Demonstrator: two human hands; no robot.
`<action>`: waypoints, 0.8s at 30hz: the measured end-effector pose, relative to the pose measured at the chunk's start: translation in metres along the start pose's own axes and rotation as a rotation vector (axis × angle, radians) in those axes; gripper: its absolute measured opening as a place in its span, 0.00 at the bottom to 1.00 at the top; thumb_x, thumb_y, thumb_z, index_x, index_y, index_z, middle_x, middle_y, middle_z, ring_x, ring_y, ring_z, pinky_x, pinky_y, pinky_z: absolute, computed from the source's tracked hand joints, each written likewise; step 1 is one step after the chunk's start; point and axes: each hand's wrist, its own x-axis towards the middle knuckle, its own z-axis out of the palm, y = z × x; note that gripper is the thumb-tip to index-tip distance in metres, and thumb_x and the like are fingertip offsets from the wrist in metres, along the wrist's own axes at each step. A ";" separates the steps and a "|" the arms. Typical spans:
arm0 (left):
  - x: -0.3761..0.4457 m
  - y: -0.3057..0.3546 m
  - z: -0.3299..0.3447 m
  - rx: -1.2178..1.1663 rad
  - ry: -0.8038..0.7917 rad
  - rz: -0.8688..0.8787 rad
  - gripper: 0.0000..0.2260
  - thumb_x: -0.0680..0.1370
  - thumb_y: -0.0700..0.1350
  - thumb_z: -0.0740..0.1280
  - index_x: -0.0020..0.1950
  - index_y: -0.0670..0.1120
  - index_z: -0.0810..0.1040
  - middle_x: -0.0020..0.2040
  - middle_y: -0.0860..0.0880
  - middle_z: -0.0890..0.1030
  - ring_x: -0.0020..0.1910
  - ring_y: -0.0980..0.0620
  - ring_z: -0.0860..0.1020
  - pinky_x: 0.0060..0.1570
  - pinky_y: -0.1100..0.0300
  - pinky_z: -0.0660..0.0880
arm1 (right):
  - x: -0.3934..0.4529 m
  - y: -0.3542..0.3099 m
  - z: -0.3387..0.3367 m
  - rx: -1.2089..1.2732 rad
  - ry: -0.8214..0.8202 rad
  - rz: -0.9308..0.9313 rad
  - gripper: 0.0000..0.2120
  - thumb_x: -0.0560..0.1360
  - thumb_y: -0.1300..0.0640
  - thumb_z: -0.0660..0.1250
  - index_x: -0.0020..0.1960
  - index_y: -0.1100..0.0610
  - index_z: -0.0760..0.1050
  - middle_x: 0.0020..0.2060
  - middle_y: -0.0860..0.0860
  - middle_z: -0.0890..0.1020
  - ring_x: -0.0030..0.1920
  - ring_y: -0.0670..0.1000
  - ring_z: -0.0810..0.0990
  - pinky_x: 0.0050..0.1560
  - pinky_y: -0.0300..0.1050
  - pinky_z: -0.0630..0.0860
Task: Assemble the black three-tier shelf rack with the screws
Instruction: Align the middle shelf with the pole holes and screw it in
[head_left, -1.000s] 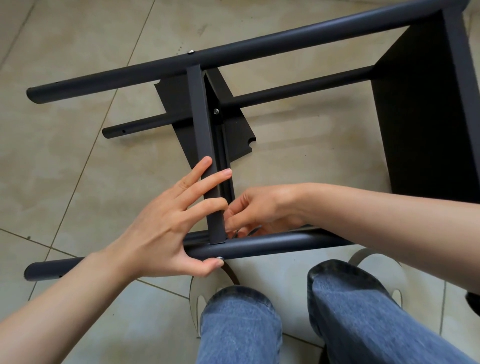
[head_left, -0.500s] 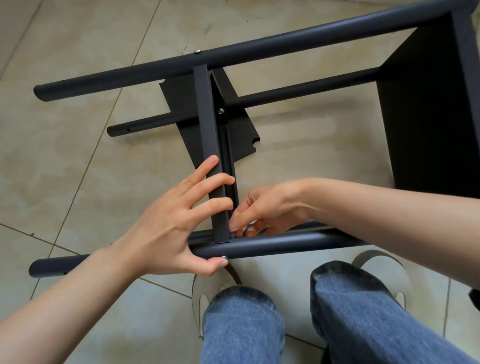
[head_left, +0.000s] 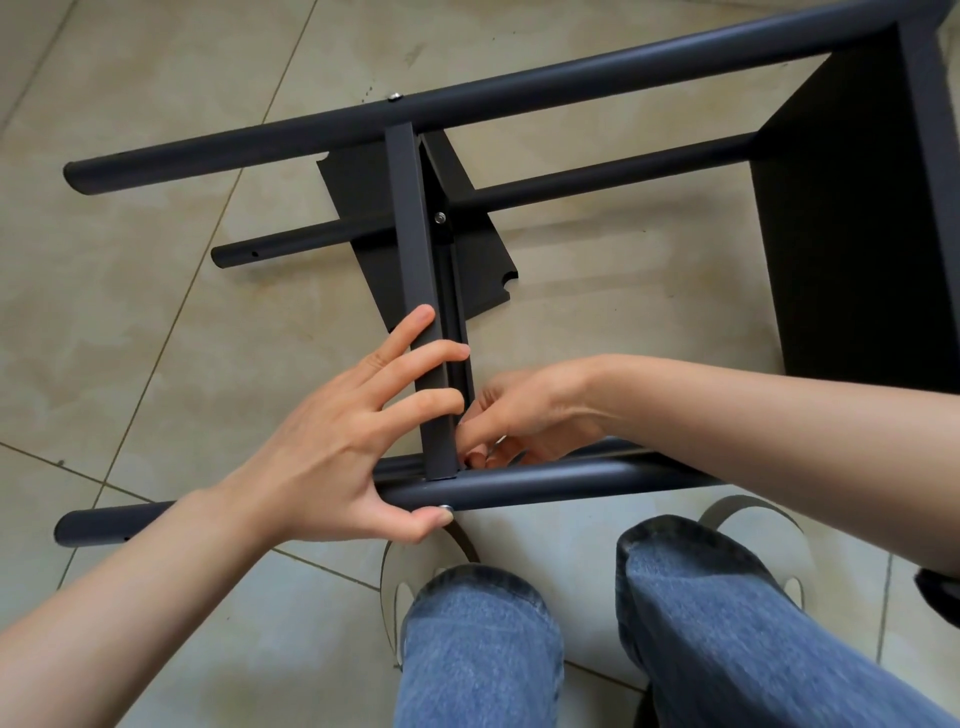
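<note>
A floor of pale beige glazed tiles (head_left: 156, 322) with thin dark grout lines fills the view, and the partly built black metal three-tier shelf rack (head_left: 519, 98) lies on its side across it, spanning the scene from left to right. Its long round dark-grey upright tube at the far side (head_left: 311, 132) carries a small silver screw head (head_left: 396, 96) on top, and a second round tube at the near side (head_left: 545, 480) runs parallel to it just in front of the person's knees. A flat black shelf panel at the right (head_left: 857, 234) stands on edge between the tubes, and a middle black shelf panel (head_left: 421, 291) is seen edge-on between the far and near tubes, with another silver screw (head_left: 440, 218) showing on its inner side. The left hand (head_left: 332, 441) is spread over the near end of this middle panel: its fingers (head_left: 415, 358) lie fairly straight and wide apart across the panel's edge, while the thumb presses up under the near tube, touching a small silver screw head below it (head_left: 445, 508). The right hand (head_left: 524, 415) sits just right of the panel, low against the near tube, its fingers curled tight together and pinching something small and silvery (head_left: 498, 441) that is too hidden to name. Blue denim trouser legs (head_left: 675, 623) and light grey slippers (head_left: 748, 519) show at the near edge.
</note>
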 end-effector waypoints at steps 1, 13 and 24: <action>0.000 0.000 0.000 -0.006 -0.001 0.000 0.30 0.67 0.63 0.73 0.63 0.50 0.72 0.77 0.48 0.66 0.81 0.43 0.51 0.63 0.54 0.69 | -0.002 0.000 -0.002 0.006 -0.009 -0.003 0.22 0.78 0.61 0.65 0.25 0.52 0.79 0.30 0.50 0.76 0.32 0.46 0.75 0.40 0.39 0.73; 0.000 0.001 -0.001 -0.034 -0.009 -0.005 0.30 0.66 0.62 0.73 0.63 0.50 0.72 0.77 0.48 0.65 0.81 0.43 0.50 0.63 0.55 0.69 | -0.003 0.000 0.000 0.017 0.017 -0.037 0.11 0.78 0.62 0.66 0.37 0.56 0.78 0.37 0.52 0.78 0.38 0.48 0.75 0.48 0.45 0.72; 0.000 0.000 -0.001 -0.033 -0.013 0.000 0.30 0.67 0.62 0.73 0.64 0.50 0.72 0.77 0.48 0.64 0.81 0.43 0.50 0.65 0.53 0.68 | -0.003 -0.001 0.000 -0.035 0.011 -0.009 0.09 0.77 0.60 0.66 0.38 0.57 0.75 0.37 0.53 0.75 0.37 0.48 0.75 0.44 0.43 0.72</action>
